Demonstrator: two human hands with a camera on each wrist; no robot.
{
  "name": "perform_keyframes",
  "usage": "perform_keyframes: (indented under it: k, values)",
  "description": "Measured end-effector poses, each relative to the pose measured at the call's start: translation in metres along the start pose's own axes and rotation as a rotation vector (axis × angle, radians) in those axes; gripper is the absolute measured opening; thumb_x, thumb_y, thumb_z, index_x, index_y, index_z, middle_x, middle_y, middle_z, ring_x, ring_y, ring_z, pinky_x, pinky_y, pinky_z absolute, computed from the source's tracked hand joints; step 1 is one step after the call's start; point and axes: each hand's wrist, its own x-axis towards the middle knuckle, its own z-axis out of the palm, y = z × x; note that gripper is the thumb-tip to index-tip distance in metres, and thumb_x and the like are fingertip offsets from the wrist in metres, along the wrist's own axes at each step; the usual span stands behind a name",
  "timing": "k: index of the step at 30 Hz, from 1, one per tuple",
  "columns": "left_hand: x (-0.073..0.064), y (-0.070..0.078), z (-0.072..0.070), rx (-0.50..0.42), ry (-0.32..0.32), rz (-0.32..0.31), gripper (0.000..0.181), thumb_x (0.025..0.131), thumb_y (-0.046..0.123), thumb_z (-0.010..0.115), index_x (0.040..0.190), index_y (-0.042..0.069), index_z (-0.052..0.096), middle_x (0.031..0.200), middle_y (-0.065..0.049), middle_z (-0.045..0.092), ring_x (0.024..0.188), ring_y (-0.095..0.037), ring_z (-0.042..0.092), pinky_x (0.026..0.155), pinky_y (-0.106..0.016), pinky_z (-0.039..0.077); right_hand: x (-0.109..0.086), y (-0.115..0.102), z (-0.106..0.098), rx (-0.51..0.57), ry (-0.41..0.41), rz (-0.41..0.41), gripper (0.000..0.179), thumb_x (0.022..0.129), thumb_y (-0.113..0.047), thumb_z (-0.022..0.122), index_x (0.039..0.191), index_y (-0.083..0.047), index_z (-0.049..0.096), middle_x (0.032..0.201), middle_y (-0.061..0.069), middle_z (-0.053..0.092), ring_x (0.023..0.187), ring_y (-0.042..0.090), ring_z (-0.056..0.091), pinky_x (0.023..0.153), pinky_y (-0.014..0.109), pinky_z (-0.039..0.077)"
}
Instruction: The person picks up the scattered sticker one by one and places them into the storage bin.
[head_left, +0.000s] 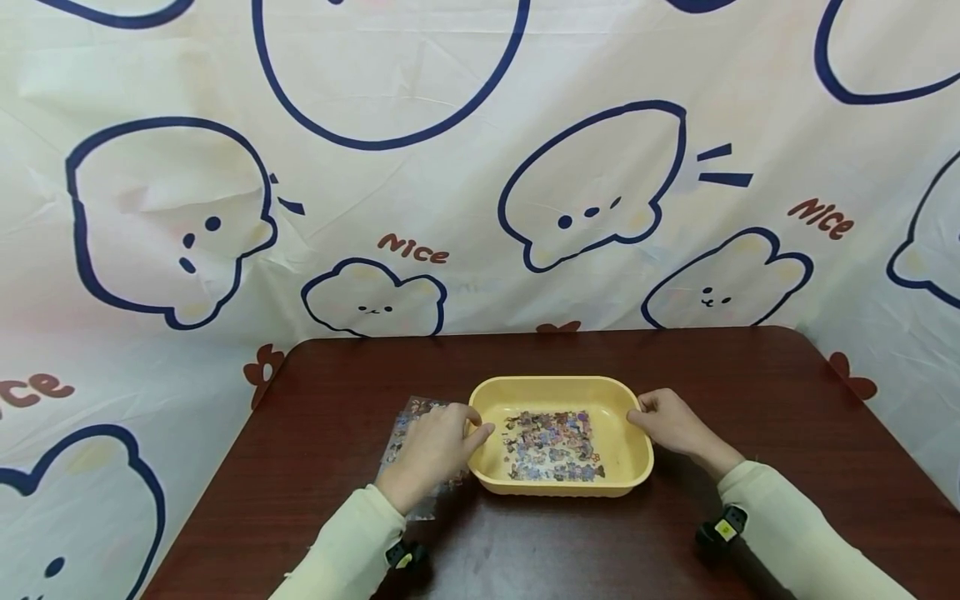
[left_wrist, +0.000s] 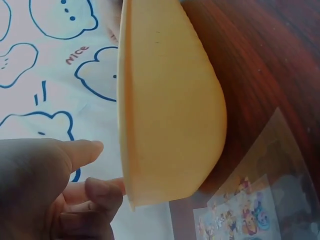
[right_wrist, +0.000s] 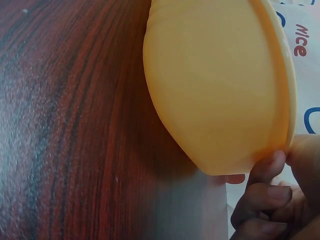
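Note:
A yellow plastic basin (head_left: pixel 555 490) sits on the table with many small printed stickers or cut-outs (head_left: pixel 555 446) lying on its bottom. My right hand (head_left: pixel 675 425) pinches the basin's right rim, thumb on the inner side and bent fingers (right_wrist: pixel 267 195) against the outside. At the left rim is my left hand (head_left: pixel 435 450); its thumb (left_wrist: pixel 85 152) stands off the rim while a fingertip touches the edge. Partly under the left forearm lies a clear plastic sheet or bag (head_left: pixel 397 433) with colourful printed figures, apart from the basin in the left wrist view.
The dark red-brown wooden table (head_left: pixel 345 367) has rounded far corners. Behind it and at the sides hangs a white cloth (head_left: pixel 465 192) printed with blue cartoon outlines. Each wrist carries a small black camera, one (head_left: pixel 723 527) on the right sleeve.

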Motion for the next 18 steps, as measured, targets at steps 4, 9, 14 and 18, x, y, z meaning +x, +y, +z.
perform_keyframes:
  k: [4,9,14,18]
  values:
    - [-0.001,0.000,-0.004,-0.037,0.000,-0.007,0.033,0.098,0.040,0.065,0.107,0.009,0.076,0.060,0.005,0.056,0.050,-0.010,0.049,0.045,-0.028,0.038,0.000,0.001,0.000,-0.003,-0.001,0.001,0.033,0.096,-0.010,0.057,0.064,-0.010,0.045,0.054,-0.003,0.046,0.049,0.011,0.050,0.047,0.025,0.041]
    - [-0.001,-0.003,-0.013,-0.056,0.028,-0.003,0.029,0.098,0.039,0.065,0.103,0.012,0.076,0.065,0.005,0.062,0.050,-0.009,0.050,0.047,-0.028,0.039,0.001,0.001,0.000,0.002,-0.012,0.012,0.033,0.096,-0.009,0.056,0.064,-0.010,0.045,0.054,-0.003,0.046,0.049,0.011,0.050,0.048,0.025,0.041]
    - [-0.002,-0.008,-0.022,-0.054,0.074,-0.026,0.028,0.098,0.040,0.066,0.100,0.014,0.076,0.060,0.007,0.058,0.048,-0.010,0.049,0.045,-0.029,0.037,0.001,0.000,-0.001,-0.005,-0.016,0.016,0.033,0.096,-0.009,0.055,0.064,-0.010,0.045,0.054,-0.003,0.046,0.049,0.011,0.049,0.048,0.024,0.040]
    - [-0.003,-0.012,-0.027,-0.055,0.085,-0.056,0.027,0.098,0.041,0.066,0.100,0.015,0.076,0.056,0.006,0.054,0.046,-0.012,0.047,0.044,-0.029,0.034,0.002,-0.001,-0.001,-0.013,-0.015,0.023,0.033,0.096,-0.009,0.055,0.065,-0.010,0.045,0.055,-0.003,0.046,0.050,0.010,0.050,0.048,0.024,0.041]
